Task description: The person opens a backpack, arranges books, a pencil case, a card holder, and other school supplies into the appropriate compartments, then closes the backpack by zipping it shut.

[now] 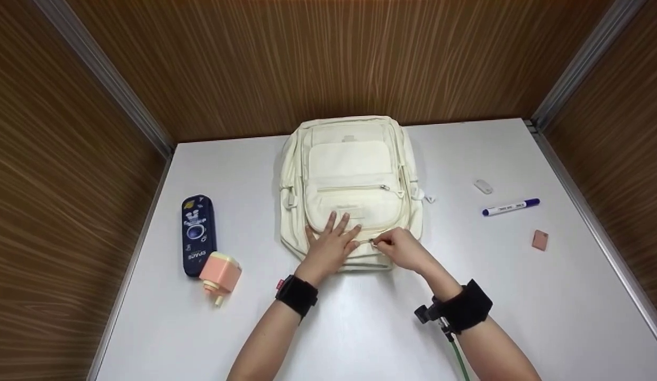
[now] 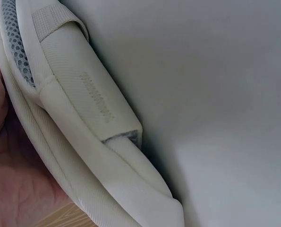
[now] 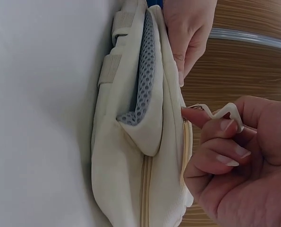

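Note:
A cream backpack [image 1: 349, 159] lies flat on the table with its pocketed front facing up. My left hand [image 1: 328, 250] rests with spread fingers on its lower front. In the right wrist view, my right hand [image 3: 239, 156] pinches a cream zipper pull [image 3: 220, 111] between thumb and curled fingers, beside a zipper line [image 3: 185, 146] on the pack. The head view has this right hand [image 1: 401, 247] just right of the left, near the pack's bottom. The left wrist view shows the pack's bottom edge [image 2: 88, 99] with part of the left hand [image 2: 17, 165] behind it.
At left lie a navy pencil case [image 1: 198, 235] and a peach-coloured sharpener with a crank [image 1: 221, 272]. To the right are a small white object [image 1: 483, 186], a blue-capped marker [image 1: 511, 207] and a small pink block [image 1: 540, 239]. Wood-grain panels [image 1: 339, 63] surround the white table [image 1: 360, 328].

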Available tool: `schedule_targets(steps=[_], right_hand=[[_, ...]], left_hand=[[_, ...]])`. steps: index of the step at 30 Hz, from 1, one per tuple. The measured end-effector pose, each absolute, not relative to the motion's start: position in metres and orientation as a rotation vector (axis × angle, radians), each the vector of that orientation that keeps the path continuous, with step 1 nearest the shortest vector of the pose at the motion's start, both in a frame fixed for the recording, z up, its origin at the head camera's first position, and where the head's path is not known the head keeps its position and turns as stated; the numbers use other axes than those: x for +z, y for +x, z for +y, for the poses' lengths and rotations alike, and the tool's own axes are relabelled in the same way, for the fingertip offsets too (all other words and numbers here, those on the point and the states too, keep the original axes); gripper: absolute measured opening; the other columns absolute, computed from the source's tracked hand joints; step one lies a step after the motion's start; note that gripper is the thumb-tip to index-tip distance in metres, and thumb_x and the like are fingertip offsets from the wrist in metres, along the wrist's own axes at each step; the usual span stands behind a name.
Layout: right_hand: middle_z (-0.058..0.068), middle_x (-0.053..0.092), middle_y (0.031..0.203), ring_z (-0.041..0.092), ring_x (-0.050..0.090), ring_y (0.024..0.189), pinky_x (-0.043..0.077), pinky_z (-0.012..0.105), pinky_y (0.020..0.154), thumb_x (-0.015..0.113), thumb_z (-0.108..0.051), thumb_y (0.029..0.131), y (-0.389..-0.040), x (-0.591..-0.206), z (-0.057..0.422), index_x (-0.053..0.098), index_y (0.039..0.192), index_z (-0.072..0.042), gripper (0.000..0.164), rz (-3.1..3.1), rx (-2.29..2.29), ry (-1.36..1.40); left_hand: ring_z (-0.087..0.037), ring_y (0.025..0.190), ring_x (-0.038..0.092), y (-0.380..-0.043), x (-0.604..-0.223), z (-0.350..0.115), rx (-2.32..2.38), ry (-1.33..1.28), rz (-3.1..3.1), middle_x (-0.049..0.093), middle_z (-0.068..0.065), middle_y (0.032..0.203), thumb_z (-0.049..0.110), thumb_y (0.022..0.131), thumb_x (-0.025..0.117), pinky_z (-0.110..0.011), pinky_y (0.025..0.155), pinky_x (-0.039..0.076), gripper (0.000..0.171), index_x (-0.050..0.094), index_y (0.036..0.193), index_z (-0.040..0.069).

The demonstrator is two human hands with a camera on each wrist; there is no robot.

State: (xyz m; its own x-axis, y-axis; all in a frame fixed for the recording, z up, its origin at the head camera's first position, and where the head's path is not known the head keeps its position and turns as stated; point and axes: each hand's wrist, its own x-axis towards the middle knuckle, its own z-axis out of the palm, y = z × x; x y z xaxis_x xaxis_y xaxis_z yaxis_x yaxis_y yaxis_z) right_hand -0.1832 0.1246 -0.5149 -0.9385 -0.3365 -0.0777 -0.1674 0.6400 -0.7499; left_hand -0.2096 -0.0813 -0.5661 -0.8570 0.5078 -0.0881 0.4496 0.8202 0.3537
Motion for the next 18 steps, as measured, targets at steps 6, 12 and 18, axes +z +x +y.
schedule_targets(steps=[6,12,18], right_hand=[[-0.006,0.049,0.062,0.006,0.039,0.051,0.032,0.022,0.049,0.055,0.0,0.091,-0.181,-0.516,0.117,0.073,0.092,0.004,0.019,2.629,-1.19,-0.415],[-0.009,0.043,0.058,0.004,0.037,0.049,0.029,0.022,0.048,0.057,-0.002,0.091,-0.182,-0.517,0.118,0.071,0.083,0.003,0.017,2.627,-1.226,-0.391],[-0.005,0.056,0.065,0.008,0.044,0.054,0.035,0.023,0.05,0.059,-0.003,0.091,-0.181,-0.515,0.116,0.073,0.085,0.0,0.016,2.628,-1.251,-0.375]], left_hand=[[-0.029,0.147,0.015,-0.206,-0.566,-0.077,0.468,0.755,2.926,0.027,0.0,0.158,0.052,0.101,0.041,-0.081,0.097,0.01,0.049,0.048,0.146,0.033],[-0.026,0.113,0.058,-0.195,-0.556,-0.066,0.53,0.927,3.228,0.065,-0.006,0.117,0.033,0.091,0.07,-0.068,0.1,0.031,0.023,0.073,0.108,0.019],[-0.02,0.069,0.058,-0.192,-0.553,-0.055,0.563,1.179,3.303,0.058,-0.001,0.077,0.025,0.08,0.079,-0.034,0.065,0.043,0.017,0.069,0.084,0.012]])
